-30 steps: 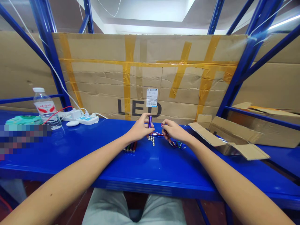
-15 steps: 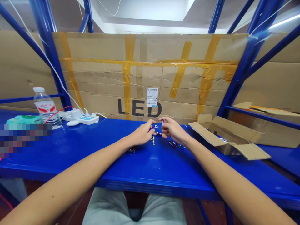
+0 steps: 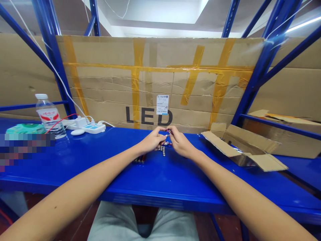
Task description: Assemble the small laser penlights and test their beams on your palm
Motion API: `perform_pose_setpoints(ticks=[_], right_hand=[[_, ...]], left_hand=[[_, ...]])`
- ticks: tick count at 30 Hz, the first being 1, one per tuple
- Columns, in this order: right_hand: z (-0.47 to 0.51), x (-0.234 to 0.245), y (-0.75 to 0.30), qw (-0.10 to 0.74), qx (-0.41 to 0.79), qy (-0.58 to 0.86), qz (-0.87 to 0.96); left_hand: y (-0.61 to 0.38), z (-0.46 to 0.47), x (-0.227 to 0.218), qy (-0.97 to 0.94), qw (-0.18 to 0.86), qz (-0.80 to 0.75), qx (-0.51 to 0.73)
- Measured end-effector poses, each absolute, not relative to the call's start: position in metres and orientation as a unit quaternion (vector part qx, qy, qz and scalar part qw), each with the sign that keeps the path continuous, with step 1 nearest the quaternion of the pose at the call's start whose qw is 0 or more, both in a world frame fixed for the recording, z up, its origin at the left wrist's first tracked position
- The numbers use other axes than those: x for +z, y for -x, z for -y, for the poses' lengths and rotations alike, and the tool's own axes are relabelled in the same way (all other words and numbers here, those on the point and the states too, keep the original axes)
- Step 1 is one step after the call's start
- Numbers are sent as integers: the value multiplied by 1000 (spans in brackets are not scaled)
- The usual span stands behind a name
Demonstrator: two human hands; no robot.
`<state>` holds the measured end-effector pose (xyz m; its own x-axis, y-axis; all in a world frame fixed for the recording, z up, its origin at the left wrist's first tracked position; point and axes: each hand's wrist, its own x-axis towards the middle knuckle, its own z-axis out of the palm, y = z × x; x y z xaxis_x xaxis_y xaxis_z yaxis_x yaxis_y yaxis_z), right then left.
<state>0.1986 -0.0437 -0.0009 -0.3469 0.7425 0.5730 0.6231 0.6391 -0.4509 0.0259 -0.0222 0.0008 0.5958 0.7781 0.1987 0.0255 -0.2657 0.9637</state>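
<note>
My left hand is closed, its thumb and fingers pinching a small tube with a silver end. Close against it, my right hand pinches a small purple clip that looks like a carabiner. The two pieces meet between my fingertips; whether they are joined I cannot tell. Just below lie a silver, red and blue piece and rows of small silver round pieces like button cells. Several dark tubes with silver ends rest beside my left forearm, partly hidden.
An open cardboard box with small items inside stands at the right. On the left are a water bottle, a green packet and a white power strip. A large taped carton backs the blue table.
My hands have come together, bringing the purple clip to the tube's silver end. The coloured carabiners by my right wrist are now hidden behind my right hand and forearm.
</note>
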Motion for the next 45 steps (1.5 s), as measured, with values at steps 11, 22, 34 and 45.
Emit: perform_pose_setpoints(ticks=[11,22,34,45], right_hand=[[46,-3,-193,405,110,397,816],[44,-2,-196,402,110,403,815],[44,-5,-192,408,90,435,798],[36,-9,-195,405,72,466,783]], left_hand=[[-28,28,4,-696,557,-277,359],[-28,25,6,-640,598,-287,388],[-38,30,5,-639,545,-318,440],[-25,16,6,-689,463,-340,441]])
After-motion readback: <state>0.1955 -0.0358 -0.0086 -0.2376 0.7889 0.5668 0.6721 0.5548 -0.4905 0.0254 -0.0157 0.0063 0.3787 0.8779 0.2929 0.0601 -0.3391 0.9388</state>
